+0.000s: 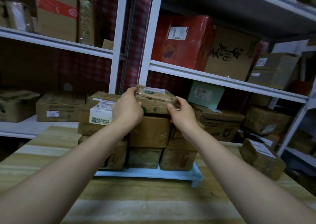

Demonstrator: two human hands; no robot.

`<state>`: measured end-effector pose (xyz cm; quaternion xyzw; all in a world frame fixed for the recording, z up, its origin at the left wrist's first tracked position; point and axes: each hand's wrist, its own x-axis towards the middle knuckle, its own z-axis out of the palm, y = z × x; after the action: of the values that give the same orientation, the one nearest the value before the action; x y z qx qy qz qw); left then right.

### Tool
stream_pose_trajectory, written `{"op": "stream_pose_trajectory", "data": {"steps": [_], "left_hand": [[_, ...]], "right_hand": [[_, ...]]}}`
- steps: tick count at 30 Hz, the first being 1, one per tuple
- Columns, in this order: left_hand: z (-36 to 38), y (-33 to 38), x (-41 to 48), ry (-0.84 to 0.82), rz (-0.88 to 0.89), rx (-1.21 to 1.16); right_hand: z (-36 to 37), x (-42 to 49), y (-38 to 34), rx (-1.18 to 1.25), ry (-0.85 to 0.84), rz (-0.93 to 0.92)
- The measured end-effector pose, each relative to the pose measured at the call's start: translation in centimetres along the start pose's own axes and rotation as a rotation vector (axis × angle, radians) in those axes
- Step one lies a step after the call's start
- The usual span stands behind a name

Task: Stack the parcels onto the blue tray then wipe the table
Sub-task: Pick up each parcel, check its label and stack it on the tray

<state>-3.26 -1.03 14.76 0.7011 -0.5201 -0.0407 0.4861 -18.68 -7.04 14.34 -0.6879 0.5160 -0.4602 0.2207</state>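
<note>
Both hands, left hand (127, 106) and right hand (182, 111), grip the flat taped cardboard parcel's (154, 99) ends, long axis nine-to-three, atop the twelve-o'clock stack.

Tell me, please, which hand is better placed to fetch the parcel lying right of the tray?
Right, probably. The loose parcel lies on the table right of the blue tray, nearer the right hand; the left hand would cross the stack. Both grip the top parcel.
</note>
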Motion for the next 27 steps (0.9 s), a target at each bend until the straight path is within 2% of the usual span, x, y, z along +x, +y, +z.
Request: {"op": "stream_pose_trajectory", "data": {"steps": [7,12,14,18,23,27], "left_hand": [[1.5,1.4,-2.8,0.272,0.253,-0.014],[3.9,4.7,-5.4,0.272,0.443,-0.052],[5.2,6.1,-6.3,0.206,0.492,-0.06],[9.7,8.8,-8.7,-0.047,0.52,-0.144],[18.1,10.3,-12.2,-0.361,0.387,-0.162],[24.2,11.4,-13.5,-0.523,0.298,-0.167]], "right_hand": [[-1.0,-0.7,0.8,0.102,0.074,-0.005],[-4.1,-1.1,3.3,0.124,0.23,0.012],[-5.9,-1.4,5.0,0.139,0.269,0.055],[-9.6,-1.7,10.5,0.166,0.27,0.233],[-14.2,-3.4,19.0,0.175,0.307,0.45],[-19.0,-4.7,25.1,0.216,0.404,0.597]]}}
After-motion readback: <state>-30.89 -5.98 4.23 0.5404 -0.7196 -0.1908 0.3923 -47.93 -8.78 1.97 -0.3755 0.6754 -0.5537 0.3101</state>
